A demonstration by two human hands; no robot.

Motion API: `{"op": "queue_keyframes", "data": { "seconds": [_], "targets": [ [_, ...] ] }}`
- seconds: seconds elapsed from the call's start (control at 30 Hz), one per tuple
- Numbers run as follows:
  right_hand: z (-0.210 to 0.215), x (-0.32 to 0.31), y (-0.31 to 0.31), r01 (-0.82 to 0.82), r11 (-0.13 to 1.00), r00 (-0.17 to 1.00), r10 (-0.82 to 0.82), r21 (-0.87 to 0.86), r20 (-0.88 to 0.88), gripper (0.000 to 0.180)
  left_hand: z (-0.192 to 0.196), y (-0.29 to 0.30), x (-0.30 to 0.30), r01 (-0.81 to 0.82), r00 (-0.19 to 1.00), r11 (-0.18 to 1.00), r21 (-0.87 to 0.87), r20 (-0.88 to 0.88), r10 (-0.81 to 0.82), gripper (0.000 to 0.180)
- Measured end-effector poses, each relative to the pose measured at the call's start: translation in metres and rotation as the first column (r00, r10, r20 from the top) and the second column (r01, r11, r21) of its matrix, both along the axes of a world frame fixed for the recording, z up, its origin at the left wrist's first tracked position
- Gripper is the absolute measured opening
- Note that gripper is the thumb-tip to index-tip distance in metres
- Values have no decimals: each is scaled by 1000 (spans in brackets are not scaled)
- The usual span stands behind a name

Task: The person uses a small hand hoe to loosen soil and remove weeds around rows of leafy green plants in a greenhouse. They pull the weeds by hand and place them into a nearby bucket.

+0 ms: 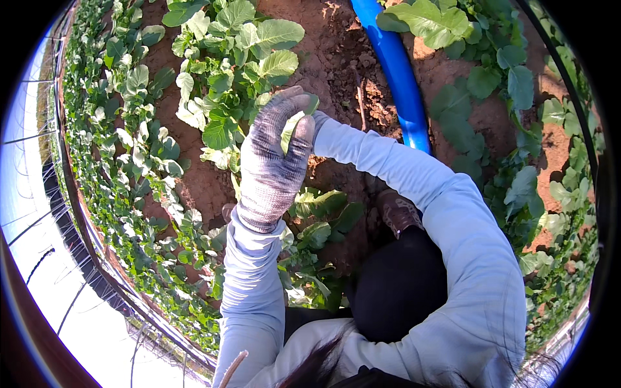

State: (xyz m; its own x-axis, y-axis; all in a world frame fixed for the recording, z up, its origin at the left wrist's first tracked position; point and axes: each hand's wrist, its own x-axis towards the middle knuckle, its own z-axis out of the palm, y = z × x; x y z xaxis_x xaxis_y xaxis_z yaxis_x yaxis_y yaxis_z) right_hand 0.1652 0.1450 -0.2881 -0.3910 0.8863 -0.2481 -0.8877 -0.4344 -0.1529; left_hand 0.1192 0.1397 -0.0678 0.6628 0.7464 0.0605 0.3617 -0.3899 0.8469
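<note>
My left hand (pixel 273 165), in a grey striped knit glove, reaches to the row of leafy green plants (pixel 223 77) in front of me. Its thumb and fingers close round a green leaf (pixel 290 131), whose pale edge shows between them. Just behind it is my right hand (pixel 317 123), also gloved, at the end of a bent light-blue sleeve. Most of that hand is covered by the left one, so its fingers cannot be seen. More broad leaves (pixel 320 210) grow from the soil below my wrists, near my knee.
A blue hose (pixel 398 71) runs along the bare soil right of the plant row. Further leafy rows stand at left (pixel 139 149) and right (pixel 517 194). My brown boot (pixel 399 212) rests on the soil. White sheeting (pixel 45 258) borders the far left.
</note>
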Motion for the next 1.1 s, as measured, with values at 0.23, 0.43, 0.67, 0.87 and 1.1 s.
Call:
{"op": "queue_keyframes", "data": {
  "seconds": [0.23,0.43,0.67,0.87,1.1],
  "targets": [
    [48,84,-23,6,987,527,135,-162,839,19,-40,66,22,354,44,919,172,-985,167,48],
    [-13,98,-19,306,937,688,-96,-168,719,14,-57,72,16,375,104,848,373,-926,362,60],
    [-11,92,47,138,982,49,126,-131,991,41,-65,74,-32,133,467,834,536,-776,424,79],
    [17,95,79,62,988,-41,146,-143,988,49,-56,70,-59,2,627,882,472,-687,367,75],
    [9,85,85,37,995,-386,95,-87,917,34,-45,57,-70,81,735,875,477,-622,271,60]
  ]
}}
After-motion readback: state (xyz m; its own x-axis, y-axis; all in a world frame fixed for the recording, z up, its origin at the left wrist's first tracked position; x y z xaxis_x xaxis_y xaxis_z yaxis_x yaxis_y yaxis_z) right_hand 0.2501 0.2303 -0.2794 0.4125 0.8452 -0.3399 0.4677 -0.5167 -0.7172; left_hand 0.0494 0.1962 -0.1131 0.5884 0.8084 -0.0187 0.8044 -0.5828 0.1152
